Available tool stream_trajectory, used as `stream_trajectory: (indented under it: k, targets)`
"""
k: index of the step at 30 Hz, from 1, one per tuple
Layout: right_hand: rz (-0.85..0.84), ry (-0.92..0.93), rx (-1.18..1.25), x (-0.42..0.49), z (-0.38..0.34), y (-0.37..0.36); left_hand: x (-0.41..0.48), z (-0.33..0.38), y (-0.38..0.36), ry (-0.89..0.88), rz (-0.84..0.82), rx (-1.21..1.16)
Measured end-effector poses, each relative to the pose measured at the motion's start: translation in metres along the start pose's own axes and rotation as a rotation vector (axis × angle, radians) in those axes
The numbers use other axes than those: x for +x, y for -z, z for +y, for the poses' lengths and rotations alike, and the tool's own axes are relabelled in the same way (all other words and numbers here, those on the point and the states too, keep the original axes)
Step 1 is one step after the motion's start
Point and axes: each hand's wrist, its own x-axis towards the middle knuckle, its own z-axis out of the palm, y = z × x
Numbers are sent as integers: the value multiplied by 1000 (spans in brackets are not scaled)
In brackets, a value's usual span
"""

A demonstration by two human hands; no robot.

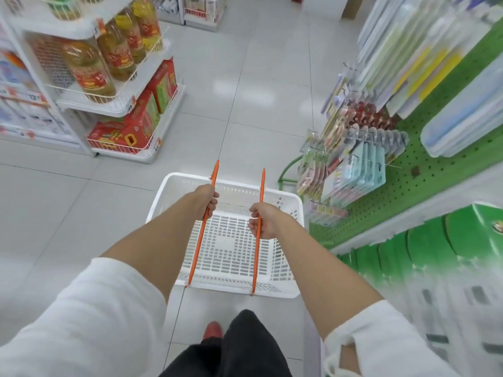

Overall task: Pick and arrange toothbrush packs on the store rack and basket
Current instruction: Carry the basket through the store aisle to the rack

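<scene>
A white plastic basket (pixel 283 291) with two orange handles hangs in front of me above the tiled floor, and nothing lies inside it. My left hand (pixel 208 198) grips the left orange handle (pixel 196 248). My right hand (pixel 262 221) grips the right orange handle (pixel 255 263). To the right, a green pegboard rack (pixel 424 183) carries several hanging toothbrush packs (pixel 356 175) on hooks, close beside the basket's right edge.
A white shelf unit (pixel 119 104) at the left holds oil bottles (pixel 89 69) and red packets (pixel 128 129). Green boxes (pixel 435 248) fill the lower right shelf. Clear lidded containers (pixel 462 115) sit higher on the rack. Tiled aisle floor (pixel 245 85) stretches ahead.
</scene>
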Motion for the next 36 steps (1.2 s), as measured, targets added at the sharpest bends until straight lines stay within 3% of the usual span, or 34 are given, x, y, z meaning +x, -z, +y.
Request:
stream_trajectory:
  k: [12, 22, 36]
  targets:
    - [-42, -31, -35, 122, -209, 14, 142, 187, 27, -11, 42, -9]
    - [66, 18, -62, 205, -382, 29, 261, 339, 45, -9, 21, -41]
    - [133, 10, 111, 311, -564, 91, 414, 543, 2, 29, -76, 109]
